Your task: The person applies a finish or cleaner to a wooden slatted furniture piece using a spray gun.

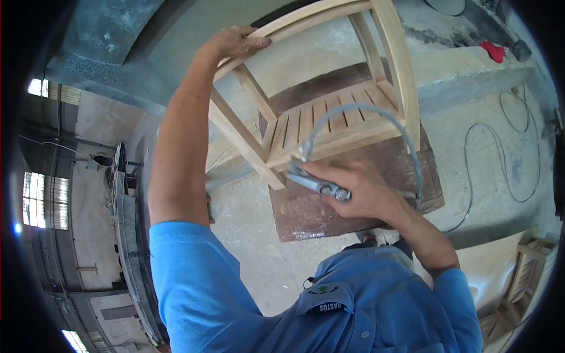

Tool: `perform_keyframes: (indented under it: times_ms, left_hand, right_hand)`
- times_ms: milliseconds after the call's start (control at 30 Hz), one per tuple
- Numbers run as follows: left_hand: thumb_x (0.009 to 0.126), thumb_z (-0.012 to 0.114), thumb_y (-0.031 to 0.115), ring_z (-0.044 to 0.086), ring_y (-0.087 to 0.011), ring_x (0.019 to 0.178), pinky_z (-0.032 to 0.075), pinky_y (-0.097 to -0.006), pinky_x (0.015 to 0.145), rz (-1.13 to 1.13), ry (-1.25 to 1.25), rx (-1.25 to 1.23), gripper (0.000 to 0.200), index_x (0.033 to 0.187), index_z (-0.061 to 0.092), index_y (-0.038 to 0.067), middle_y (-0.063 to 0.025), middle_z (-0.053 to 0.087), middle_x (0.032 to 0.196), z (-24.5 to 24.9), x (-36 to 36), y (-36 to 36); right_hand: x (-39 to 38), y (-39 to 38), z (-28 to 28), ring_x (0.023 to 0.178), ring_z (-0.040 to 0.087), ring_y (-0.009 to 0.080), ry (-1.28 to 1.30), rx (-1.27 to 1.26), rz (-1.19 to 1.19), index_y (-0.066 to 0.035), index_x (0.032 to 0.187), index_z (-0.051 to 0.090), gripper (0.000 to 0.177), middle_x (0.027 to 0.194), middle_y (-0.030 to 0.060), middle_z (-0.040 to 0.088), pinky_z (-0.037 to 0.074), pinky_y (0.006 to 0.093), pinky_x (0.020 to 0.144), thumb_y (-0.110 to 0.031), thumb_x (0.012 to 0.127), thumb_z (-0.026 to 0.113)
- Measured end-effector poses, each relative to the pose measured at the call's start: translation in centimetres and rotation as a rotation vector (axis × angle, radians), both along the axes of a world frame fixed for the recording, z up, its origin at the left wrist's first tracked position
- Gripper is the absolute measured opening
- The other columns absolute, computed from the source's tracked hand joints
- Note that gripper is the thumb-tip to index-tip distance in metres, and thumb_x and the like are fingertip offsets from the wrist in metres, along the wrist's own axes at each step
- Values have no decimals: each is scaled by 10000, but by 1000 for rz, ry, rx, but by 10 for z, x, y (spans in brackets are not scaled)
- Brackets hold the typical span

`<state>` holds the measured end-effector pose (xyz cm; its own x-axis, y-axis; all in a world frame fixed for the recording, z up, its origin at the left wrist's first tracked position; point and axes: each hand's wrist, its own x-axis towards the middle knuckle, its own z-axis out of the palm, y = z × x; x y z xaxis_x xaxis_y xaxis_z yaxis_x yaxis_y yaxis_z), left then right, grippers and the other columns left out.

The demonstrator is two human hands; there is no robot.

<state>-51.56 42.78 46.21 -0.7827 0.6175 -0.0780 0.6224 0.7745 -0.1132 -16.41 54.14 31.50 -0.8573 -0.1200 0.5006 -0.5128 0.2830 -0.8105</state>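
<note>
Both hands are occupied: the left hand (241,42), between 11 and 12 o'clock from the middle of the view, is closed over the top rail of a pale, unpainted wooden frame with a slatted lower panel (391,65). Near the middle, toward 3 o'clock, the right hand (368,188) is wrapped around a silver-grey metal hand tool (321,185), its body pointing to the left. One translucent blue-grey hose (356,107) arches above that hand, across the near edge of the panel.

The one frame that is held lies ahead of the right hand, around 1 o'clock, and spans the gap between the two hands. Four uprights show on it, joined low down by one panel of several parallel slats, too blurred to count exactly. It is above a single dark brown, scuffed, flat table (312,220), which reaches toward 4 o'clock.

Farther out, at 3 o'clock, a thin grey hose (468,159) loops over the pale concrete floor (453,200). Pale slatted wooden furniture (521,276) stands at 4 o'clock; how many pieces is unclear. One crumpled red cloth (493,52) rests at 2 o'clock on a concrete ledge (465,73). Farthest, at 9 o'clock, is a bright barred window (35,200).
</note>
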Motion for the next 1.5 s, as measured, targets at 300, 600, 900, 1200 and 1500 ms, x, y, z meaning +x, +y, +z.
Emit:
perform_keyframes:
  times_ms: [300, 600, 900, 1200, 1500]
  left_hand:
    - [753, 578, 801, 631, -344, 1134, 482, -451, 1000, 33, 30, 76, 826, 1303, 635, 187, -161, 690, 1158, -2, 5, -9]
    - [842, 534, 734, 649, -404, 1054, 502, -476, 918, -53, 155, 258, 721, 1256, 647, 156, -225, 695, 1073, -24, 9, -34]
    - [872, 535, 681, 653, -404, 1009, 518, -524, 814, 17, 286, 319, 617, 1061, 647, 105, -211, 698, 984, -33, 0, -36]
    - [870, 574, 639, 661, -405, 903, 522, -527, 764, -43, 426, 407, 582, 946, 651, 67, -206, 695, 859, -41, 2, -43]
    - [870, 580, 632, 657, -407, 927, 531, -519, 762, 27, 467, 372, 580, 1048, 660, 85, -205, 698, 883, -38, 15, -50]
  right_hand:
    - [-54, 4, -17, 793, 693, 326, -132, 52, -292, -104, 1260, 635, 473, 951, 166, 710, 532, 405, 713, -309, 845, 735]
    - [-68, -22, -52, 792, 685, 357, -169, 156, -281, -124, 1249, 645, 463, 882, 169, 708, 536, 411, 719, -333, 844, 727]
    - [38, 30, -19, 849, 707, 361, -297, 321, -630, -52, 1239, 641, 478, 974, 206, 705, 556, 392, 738, -231, 815, 769]
    - [61, 58, 39, 810, 716, 334, -97, 492, -866, -52, 1269, 620, 526, 917, 197, 702, 545, 360, 712, -114, 775, 791]
    - [4, 44, 108, 789, 715, 324, 174, 541, -916, -68, 1286, 611, 535, 915, 198, 702, 533, 337, 691, -54, 777, 776]
